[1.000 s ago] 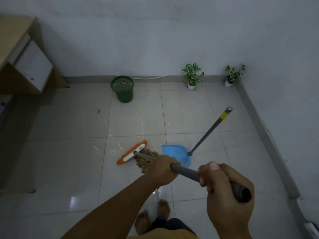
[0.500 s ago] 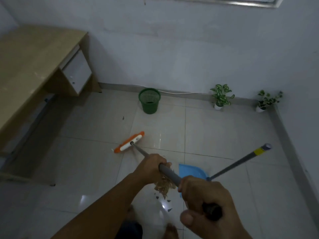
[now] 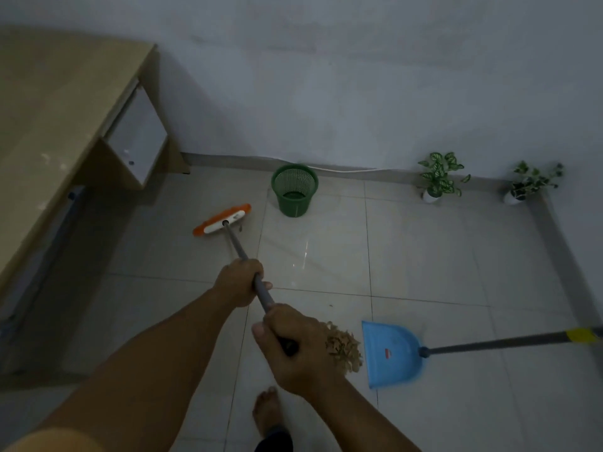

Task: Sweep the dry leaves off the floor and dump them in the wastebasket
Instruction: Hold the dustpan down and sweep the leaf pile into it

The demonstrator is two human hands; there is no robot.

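Both hands grip the grey handle of a broom. My left hand (image 3: 239, 282) holds it partway down the shaft, and my right hand (image 3: 293, 347) holds its black top end. The orange and white broom head (image 3: 222, 220) rests on the tiled floor, far forward and left of the green mesh wastebasket (image 3: 294, 190). A pile of dry leaves (image 3: 344, 349) lies beside my right hand, touching the open edge of the blue dustpan (image 3: 390, 352). The dustpan lies flat with its long handle (image 3: 509, 342) pointing right.
A wooden desk (image 3: 58, 132) with a white drawer unit fills the left side. Two small potted plants (image 3: 437, 177) (image 3: 530, 182) stand by the back wall at the right corner. A white cable runs along the skirting. My bare foot (image 3: 267, 409) is below the hands.
The broom head has moved away from the leaf pile, forward and left toward the wastebasket. The view has shifted left, so the dustpan and leaves sit further right and lower.
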